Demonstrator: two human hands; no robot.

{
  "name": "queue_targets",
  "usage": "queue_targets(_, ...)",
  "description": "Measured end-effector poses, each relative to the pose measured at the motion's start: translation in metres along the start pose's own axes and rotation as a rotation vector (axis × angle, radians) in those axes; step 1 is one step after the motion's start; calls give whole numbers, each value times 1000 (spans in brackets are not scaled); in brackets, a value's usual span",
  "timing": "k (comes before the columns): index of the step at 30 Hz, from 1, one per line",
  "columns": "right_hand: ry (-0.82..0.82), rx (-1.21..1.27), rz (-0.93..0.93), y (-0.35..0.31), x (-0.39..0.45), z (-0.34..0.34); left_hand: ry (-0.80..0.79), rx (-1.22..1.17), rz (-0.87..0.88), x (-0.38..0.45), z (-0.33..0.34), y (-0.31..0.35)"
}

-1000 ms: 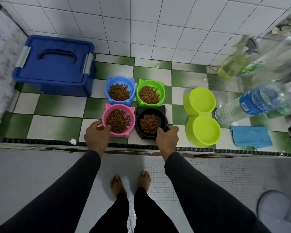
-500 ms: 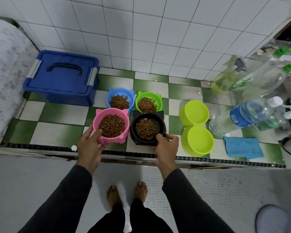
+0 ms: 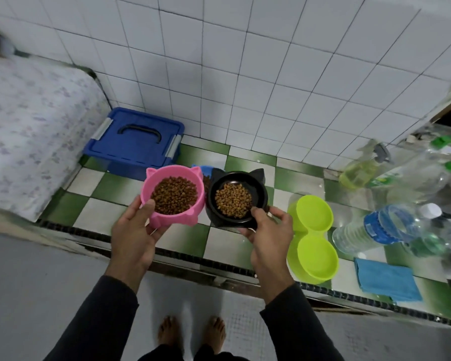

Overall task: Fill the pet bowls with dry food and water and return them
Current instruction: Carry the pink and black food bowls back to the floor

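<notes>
My left hand (image 3: 136,230) grips the pink cat-eared bowl (image 3: 164,218) full of brown dry food, thumb over its near rim. My right hand (image 3: 270,233) grips the black cat-eared bowl (image 3: 259,192), also holding kibble. Both bowls are lifted above the green-and-white tiled ledge (image 3: 219,243), side by side and nearly touching. Behind them only a sliver of the blue bowl (image 3: 205,169) shows; the green bowl is hidden. An empty lime-green double bowl (image 3: 314,235) sits on the ledge to the right of my right hand.
A blue lidded storage box (image 3: 133,144) stands at the back left of the ledge. Clear water bottles (image 3: 383,227), a yellow spray bottle (image 3: 359,170) and a folded blue cloth (image 3: 385,281) crowd the right side. A patterned cover (image 3: 29,131) lies at left. My bare feet stand on grey floor below.
Both hands have lifted the pink and black bowls off the ledge and toward me. The view has tilted up and shifted, hiding the two rear bowls behind the raised ones.
</notes>
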State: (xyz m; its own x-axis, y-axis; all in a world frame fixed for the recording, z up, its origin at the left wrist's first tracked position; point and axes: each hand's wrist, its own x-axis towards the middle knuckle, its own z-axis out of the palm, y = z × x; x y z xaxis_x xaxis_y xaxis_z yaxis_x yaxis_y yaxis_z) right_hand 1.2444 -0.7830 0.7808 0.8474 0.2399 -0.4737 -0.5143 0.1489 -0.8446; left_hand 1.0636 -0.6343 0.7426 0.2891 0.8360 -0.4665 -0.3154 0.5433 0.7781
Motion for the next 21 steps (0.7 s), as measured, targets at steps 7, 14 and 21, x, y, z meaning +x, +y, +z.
queue_targets(7,-140,-19,21,-8,-15,36,27,-74,114,-17,-23,34)
queue_targets(14,-299,-41,80,3,-46,90,165,-190,188,-26,-66,75)
queue_targets(21,-419,-74,111,33,-94,160,284,-225,254,-29,-129,129)
